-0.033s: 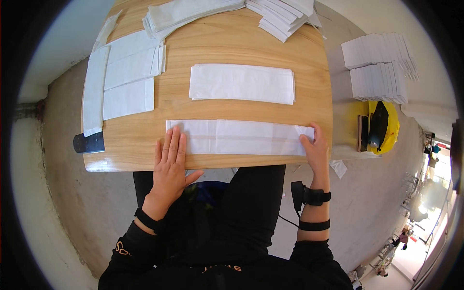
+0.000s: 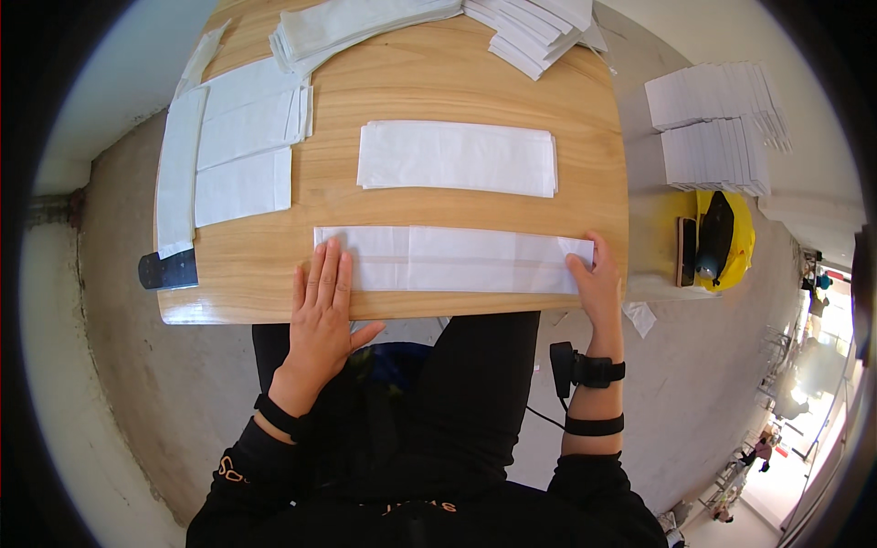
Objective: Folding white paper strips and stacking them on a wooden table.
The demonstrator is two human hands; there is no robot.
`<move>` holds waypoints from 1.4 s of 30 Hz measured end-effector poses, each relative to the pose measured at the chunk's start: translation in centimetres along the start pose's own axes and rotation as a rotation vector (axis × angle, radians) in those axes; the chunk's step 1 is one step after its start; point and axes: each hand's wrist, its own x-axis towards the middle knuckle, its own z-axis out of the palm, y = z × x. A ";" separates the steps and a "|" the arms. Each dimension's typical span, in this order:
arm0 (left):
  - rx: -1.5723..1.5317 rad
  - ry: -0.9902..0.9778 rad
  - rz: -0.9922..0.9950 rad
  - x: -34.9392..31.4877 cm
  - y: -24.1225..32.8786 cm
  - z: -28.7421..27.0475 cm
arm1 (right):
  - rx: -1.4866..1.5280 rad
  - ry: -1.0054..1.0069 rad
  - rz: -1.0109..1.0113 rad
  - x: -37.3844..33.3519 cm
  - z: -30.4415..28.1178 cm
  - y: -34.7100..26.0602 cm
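Note:
A long strip of folded white paper (image 2: pixel 475 260) lies flat along the near edge of the table, creased across its left part. My left hand (image 2: pixel 320 297) rests on its left end, fingers stretched out and flat, thumb spread to the side. At the right end, my right hand (image 2: pixel 598 279) pinches the paper's corner, thumb on top and the other fingers curled at the edge. Just beyond lies a shorter stack of folded white paper (image 2: pixel 457 158), apart from both hands.
The wooden table (image 2: pixel 338 205) carries white paper piles (image 2: pixel 242 128) at left and more stacks (image 2: pixel 539 32) at the far edge. A black object (image 2: pixel 169 270) juts from its left edge. Right of it are upright paper stacks (image 2: pixel 713 155) and a yellow bag (image 2: pixel 735 242).

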 end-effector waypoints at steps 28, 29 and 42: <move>0.006 0.302 -0.456 2.1 -2.4 -1.5 | 0.238 -0.139 -0.390 -5.9 6.7 -11.2; 0.008 0.303 -0.455 2.2 -2.3 -1.3 | 0.254 -0.185 -0.368 -6.1 7.8 -11.3; -1.121 0.376 -0.654 2.7 -1.4 -0.8 | 0.084 -0.235 -0.385 -5.9 9.3 -11.7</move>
